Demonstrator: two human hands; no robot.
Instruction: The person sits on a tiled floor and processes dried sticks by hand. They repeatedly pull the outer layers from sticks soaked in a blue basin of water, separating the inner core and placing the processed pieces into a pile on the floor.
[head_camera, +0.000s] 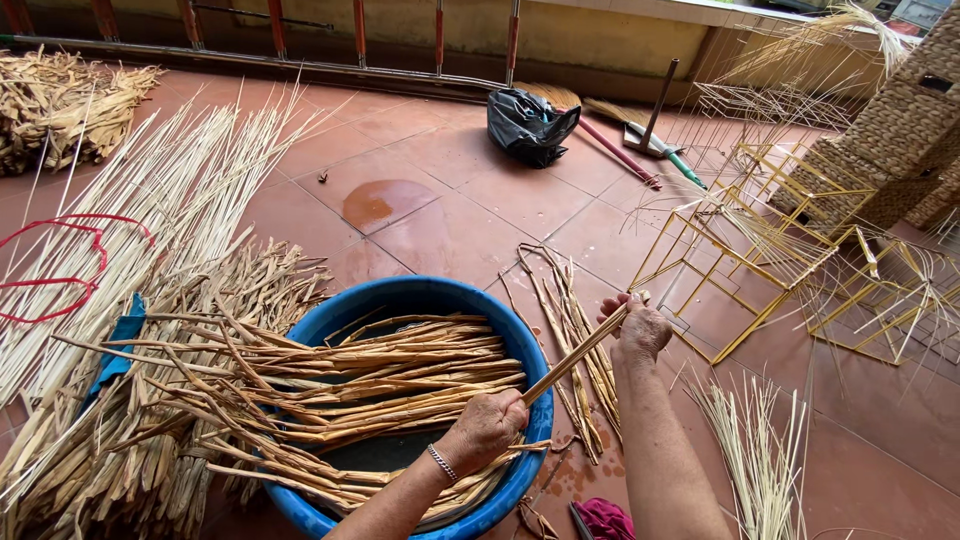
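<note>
**Both hands on one reed strip over the blue tub**

L hand is clenched round the lower end of a pale strip, w/ a silver bracelet on the wrist. R hand grasps the upper end of the same strip, fingers curled on it. The strip runs diagonally betw. the two hands, low at the L hand, high at the R, just above the tub's right rim.

The blue tub sits on the red tile floor right in front of the person. Inside lie long brown stalks, mostly sideways, many sticking out past the left rim; dark water shows under them.

Just right of the tub, a small bunch of brown stalks lies on the tiles, beneath the held strip.

Left side: big pile of dried stalks, a fan of thin pale reeds, red cord looped over them, a bit of blue cloth.

Right side: yellow wire frames, some partly woven, and a woven basket at the far edge. Loose pale reeds by the R forearm.

Far back: black bag, brooms on the floor, a railing along the wall. Pink cloth at the bottom edge.
</note>
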